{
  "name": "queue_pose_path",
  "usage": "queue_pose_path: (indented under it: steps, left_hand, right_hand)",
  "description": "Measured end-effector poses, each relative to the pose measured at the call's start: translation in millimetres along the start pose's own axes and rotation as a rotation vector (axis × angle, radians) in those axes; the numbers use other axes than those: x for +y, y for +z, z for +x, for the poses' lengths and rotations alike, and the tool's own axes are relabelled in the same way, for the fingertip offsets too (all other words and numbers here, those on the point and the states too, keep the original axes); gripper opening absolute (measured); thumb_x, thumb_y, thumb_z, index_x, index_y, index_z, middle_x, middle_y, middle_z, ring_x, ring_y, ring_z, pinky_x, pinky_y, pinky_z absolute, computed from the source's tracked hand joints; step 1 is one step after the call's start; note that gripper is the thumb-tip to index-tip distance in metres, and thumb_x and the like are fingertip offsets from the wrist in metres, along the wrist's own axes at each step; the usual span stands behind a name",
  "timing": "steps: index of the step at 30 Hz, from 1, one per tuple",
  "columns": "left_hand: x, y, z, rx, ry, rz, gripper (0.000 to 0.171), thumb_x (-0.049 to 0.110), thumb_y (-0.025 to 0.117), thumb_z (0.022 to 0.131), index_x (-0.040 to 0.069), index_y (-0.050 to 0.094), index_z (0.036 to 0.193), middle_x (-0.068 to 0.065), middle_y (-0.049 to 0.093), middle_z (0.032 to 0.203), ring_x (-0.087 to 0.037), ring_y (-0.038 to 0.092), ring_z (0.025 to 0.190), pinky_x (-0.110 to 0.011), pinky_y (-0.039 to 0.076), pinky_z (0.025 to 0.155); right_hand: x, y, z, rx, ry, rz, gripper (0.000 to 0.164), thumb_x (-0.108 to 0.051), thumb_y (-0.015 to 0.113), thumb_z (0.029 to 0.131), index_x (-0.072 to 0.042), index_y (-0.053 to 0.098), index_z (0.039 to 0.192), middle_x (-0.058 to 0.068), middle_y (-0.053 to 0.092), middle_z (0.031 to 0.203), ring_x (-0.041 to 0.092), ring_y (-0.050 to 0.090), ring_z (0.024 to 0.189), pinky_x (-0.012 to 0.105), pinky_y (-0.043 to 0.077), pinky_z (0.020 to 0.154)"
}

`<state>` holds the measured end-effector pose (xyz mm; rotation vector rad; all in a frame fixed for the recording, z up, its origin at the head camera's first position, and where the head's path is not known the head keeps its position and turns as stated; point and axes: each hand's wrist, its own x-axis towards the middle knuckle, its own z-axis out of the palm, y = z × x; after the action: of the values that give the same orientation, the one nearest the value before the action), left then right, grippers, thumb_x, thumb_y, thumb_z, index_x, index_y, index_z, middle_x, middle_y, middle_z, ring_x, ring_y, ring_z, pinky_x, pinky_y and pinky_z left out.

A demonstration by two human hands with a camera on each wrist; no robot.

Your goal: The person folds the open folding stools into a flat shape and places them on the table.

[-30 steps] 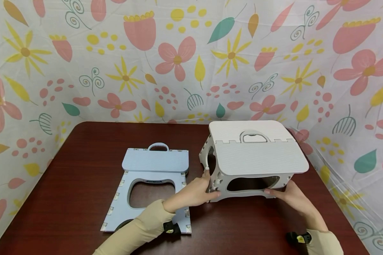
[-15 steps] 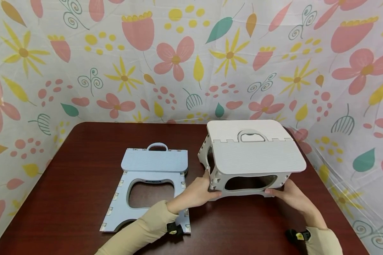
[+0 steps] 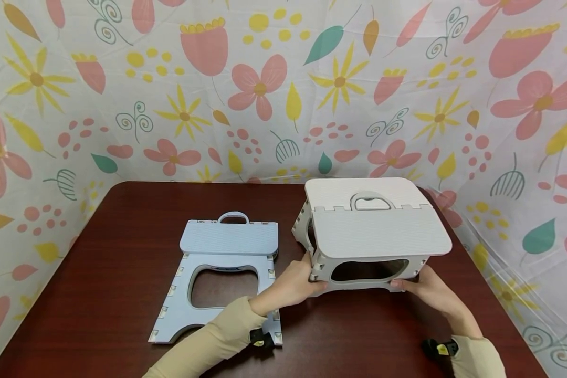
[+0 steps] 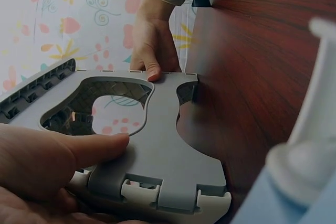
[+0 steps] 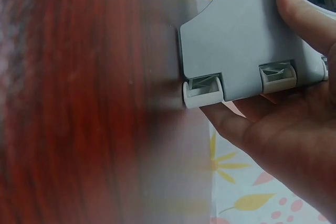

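A white-grey folding stool (image 3: pixel 378 231) stands unfolded on the right of the table, its handle lying in the top. My left hand (image 3: pixel 290 283) grips its near left corner. In the left wrist view that hand's thumb (image 4: pixel 100 148) lies on the grey leg panel (image 4: pixel 163 145), beside the oval opening. At the near right corner my right hand (image 3: pixel 437 296) holds the leg. Its thumb (image 5: pixel 302 11) is on the panel's face in the right wrist view, and the fingers reach round the hinged side. Left of it, a light blue folding stool (image 3: pixel 229 239) lies folded flat.
The dark red-brown table (image 3: pixel 99 273) carries both stools. A floral cloth (image 3: pixel 264 94) hangs behind the table and along its sides. My left forearm (image 3: pixel 217 336) passes over the lower part of the blue stool.
The white-grey stool has shifted slightly to the left, with both hands still gripping its near corners. The blue stool stays where it was.
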<state>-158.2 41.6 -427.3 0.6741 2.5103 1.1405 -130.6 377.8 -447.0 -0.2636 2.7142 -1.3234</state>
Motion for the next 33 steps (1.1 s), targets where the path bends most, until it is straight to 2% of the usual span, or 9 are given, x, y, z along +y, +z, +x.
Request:
queue_pose_path:
  steps: [4, 8, 12, 19, 25, 33]
  left_hand:
    - [0.6, 0.1, -0.1, -0.017, -0.012, 0.01, 0.081, 0.029, 0.07, 0.089, -0.011, 0.027, 0.145, -0.011, 0.07, 0.091, -0.004, 0.058, 0.068, -0.02, 0.046, 0.06]
    - [1.0, 0.7, -0.8, -0.034, -0.014, 0.005, 0.082, 0.029, 0.068, 0.091, -0.014, 0.023, 0.146, -0.013, 0.07, 0.095, -0.004, 0.056, 0.066, -0.02, 0.045, 0.06]
    - [0.9, 1.1, -1.6, -0.036, -0.011, -0.002, 0.082, 0.028, 0.068, 0.091, -0.014, 0.024, 0.145, -0.014, 0.07, 0.096, -0.005, 0.056, 0.065, -0.02, 0.045, 0.058]
    - [4.2, 0.1, -2.4, -0.028, -0.017, 0.013, 0.08, 0.027, 0.07, 0.09, -0.012, 0.027, 0.145, -0.017, 0.07, 0.103, -0.008, 0.061, 0.073, -0.021, 0.046, 0.061]
    - [6.0, 2.1, -1.5, 0.005, -0.037, 0.043, 0.076, 0.026, 0.074, 0.086, -0.01, 0.035, 0.141, -0.017, 0.07, 0.106, -0.019, 0.069, 0.09, -0.024, 0.052, 0.067]
    - [5.1, 5.3, 1.5, 0.066, -0.037, 0.034, 0.063, 0.025, 0.079, 0.08, -0.002, 0.049, 0.128, -0.015, 0.069, 0.105, -0.021, 0.069, 0.093, -0.027, 0.053, 0.071]
  right_hand:
    - [-0.8, 0.1, -0.4, -0.005, -0.004, 0.009, 0.038, -0.008, 0.071, 0.087, 0.007, 0.05, 0.115, -0.007, 0.064, 0.081, 0.008, 0.059, 0.068, 0.024, 0.045, 0.063]
    - [-0.5, 0.2, -0.7, -0.009, -0.014, 0.014, 0.041, -0.008, 0.071, 0.087, 0.007, 0.048, 0.117, -0.004, 0.064, 0.082, 0.011, 0.059, 0.068, 0.025, 0.045, 0.062]
    - [-0.3, 0.3, -0.6, -0.01, -0.021, 0.009, 0.038, -0.007, 0.071, 0.087, 0.008, 0.05, 0.115, -0.008, 0.065, 0.082, 0.011, 0.06, 0.068, 0.024, 0.045, 0.062]
    - [-0.1, 0.4, -0.3, -0.013, -0.023, 0.009, 0.033, -0.006, 0.07, 0.087, 0.008, 0.052, 0.111, -0.009, 0.065, 0.081, 0.01, 0.06, 0.068, 0.024, 0.044, 0.063]
    - [-0.5, 0.7, -0.3, -0.008, -0.021, 0.008, 0.031, -0.006, 0.07, 0.087, 0.008, 0.054, 0.109, -0.011, 0.065, 0.08, 0.01, 0.06, 0.068, 0.024, 0.044, 0.062]
    - [-0.8, 0.9, -0.2, -0.001, -0.02, -0.007, 0.032, -0.007, 0.071, 0.086, 0.006, 0.054, 0.109, -0.004, 0.065, 0.081, 0.005, 0.059, 0.069, 0.022, 0.043, 0.066]
